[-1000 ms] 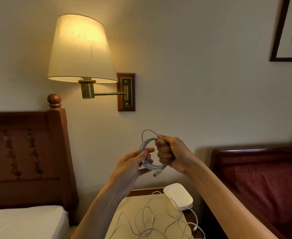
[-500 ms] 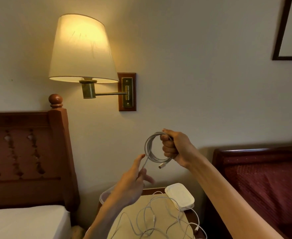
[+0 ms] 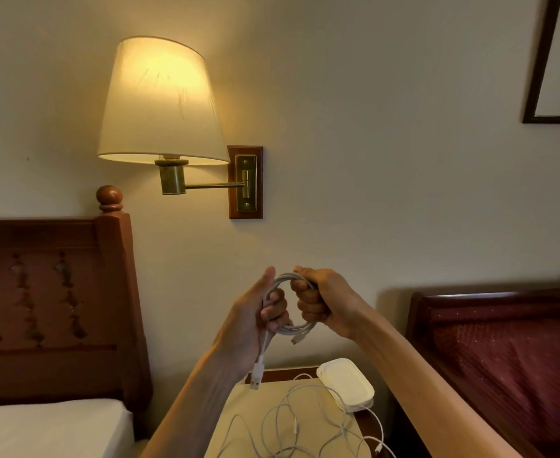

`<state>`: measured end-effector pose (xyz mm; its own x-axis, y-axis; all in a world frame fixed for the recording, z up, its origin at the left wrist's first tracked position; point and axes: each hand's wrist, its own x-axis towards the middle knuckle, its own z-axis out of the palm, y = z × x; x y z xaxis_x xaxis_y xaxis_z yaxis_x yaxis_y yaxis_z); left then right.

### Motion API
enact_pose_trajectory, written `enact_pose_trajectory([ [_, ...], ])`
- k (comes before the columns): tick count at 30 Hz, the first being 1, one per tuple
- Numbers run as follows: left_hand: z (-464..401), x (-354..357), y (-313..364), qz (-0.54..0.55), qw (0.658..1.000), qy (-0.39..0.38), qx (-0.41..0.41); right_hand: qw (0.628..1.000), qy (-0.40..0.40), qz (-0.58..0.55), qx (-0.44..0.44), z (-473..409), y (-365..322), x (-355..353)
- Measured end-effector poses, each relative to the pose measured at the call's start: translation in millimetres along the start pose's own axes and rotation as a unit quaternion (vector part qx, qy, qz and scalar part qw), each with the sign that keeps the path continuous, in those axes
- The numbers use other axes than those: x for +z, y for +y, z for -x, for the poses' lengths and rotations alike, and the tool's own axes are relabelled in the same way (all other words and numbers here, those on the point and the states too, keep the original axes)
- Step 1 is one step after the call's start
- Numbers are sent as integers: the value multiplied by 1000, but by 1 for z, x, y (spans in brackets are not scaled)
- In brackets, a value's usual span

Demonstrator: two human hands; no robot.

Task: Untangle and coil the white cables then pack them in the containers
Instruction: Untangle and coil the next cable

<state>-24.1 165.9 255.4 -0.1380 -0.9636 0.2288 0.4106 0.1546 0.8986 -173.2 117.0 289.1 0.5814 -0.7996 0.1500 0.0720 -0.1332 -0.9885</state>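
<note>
A coiled white cable [image 3: 300,328] is held up in front of the wall, above the bedside table. My right hand [image 3: 324,300] grips the right side of the coil in a fist. My left hand [image 3: 255,320] holds the left side, fingers curled through the loop. The cable's USB plug end [image 3: 257,375] hangs down below my left palm. A tangle of loose white cables [image 3: 291,421] lies on the table. A white lidded container [image 3: 346,383] sits at the table's back right.
The bedside table [image 3: 239,424] stands between a wooden headboard [image 3: 57,309] on the left and a red upholstered headboard [image 3: 503,358] on the right. A lit wall lamp [image 3: 161,104] hangs above. A framed picture [image 3: 556,61] is at upper right.
My left hand rose from below and took hold of the coil's left side. The free plug end now hangs beneath it. My right hand kept its grip.
</note>
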Motion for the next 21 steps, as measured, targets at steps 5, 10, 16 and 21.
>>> enact_pose_trajectory([
  [5,-5,3,-2,-8,998,55,14,999,-12,40,-2,2,1,2],
  [10,-6,7,0,-54,995,87,7,999,-19,27,-1,3,8,0],
  [16,-10,5,5,-62,977,178,104,981,91,140,-95,6,19,-6],
  [21,-11,-2,5,-58,972,197,118,978,110,150,-93,16,33,-10],
])
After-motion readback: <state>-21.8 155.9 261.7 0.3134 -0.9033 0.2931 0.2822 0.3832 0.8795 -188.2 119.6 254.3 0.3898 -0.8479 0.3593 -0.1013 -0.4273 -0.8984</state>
